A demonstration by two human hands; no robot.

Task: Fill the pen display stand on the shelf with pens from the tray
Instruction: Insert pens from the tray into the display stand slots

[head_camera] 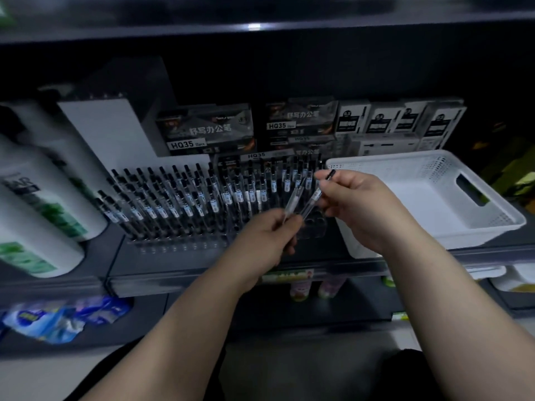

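A clear pen display stand sits on the dark shelf, packed with several black-capped pens in slanted rows; a few holes at its right end show no pen. My left hand grips the lower end of a clear pen in front of the stand. My right hand pinches a second clear pen near its black top, beside the first. The white perforated tray stands to the right, and I see no pens in it.
Large white bottles lie at the left of the shelf. Boxes of pens and white packs stand behind the stand. A lower shelf holds blue packets and small bottles.
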